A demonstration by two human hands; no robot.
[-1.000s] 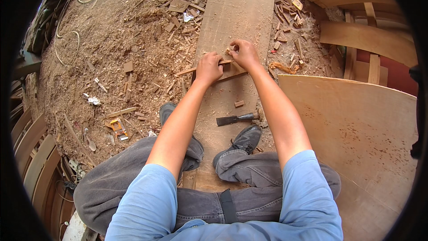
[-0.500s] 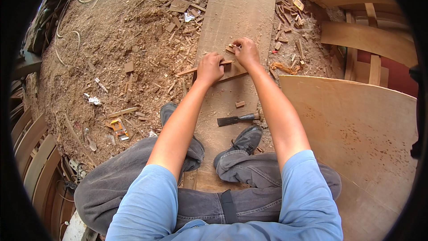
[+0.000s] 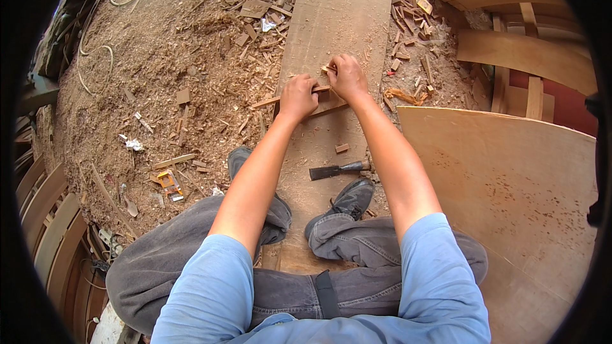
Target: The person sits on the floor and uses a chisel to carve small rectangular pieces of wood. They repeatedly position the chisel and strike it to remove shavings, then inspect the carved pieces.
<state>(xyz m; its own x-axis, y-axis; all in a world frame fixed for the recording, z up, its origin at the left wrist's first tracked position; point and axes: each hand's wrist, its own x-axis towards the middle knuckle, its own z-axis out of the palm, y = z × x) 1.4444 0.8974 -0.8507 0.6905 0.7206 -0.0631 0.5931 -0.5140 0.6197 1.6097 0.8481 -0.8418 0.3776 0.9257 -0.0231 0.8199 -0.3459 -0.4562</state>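
Wood shavings (image 3: pixel 166 51) are strewn past the plank's (image 3: pixel 338 13) left edge; a wooden strip (image 3: pixel 266 102) is gripped by the left hand (image 3: pixel 298 96), a wood piece (image 3: pixel 325 69) pinched by the right hand (image 3: pixel 349 79).

Looking out over a floor (image 3: pixel 159 44) thick with sawdust and shavings on the left, lit softly and evenly. Across to the right now, onto curved wooden frames (image 3: pixel 519 55) at the far side, a red surface (image 3: pixel 575 105) behind, and a broad brown-flecked wooden sheet (image 3: pixel 503 216) nearer in. Back to the near left, finding curved slats (image 3: pixel 43 207) side by side.
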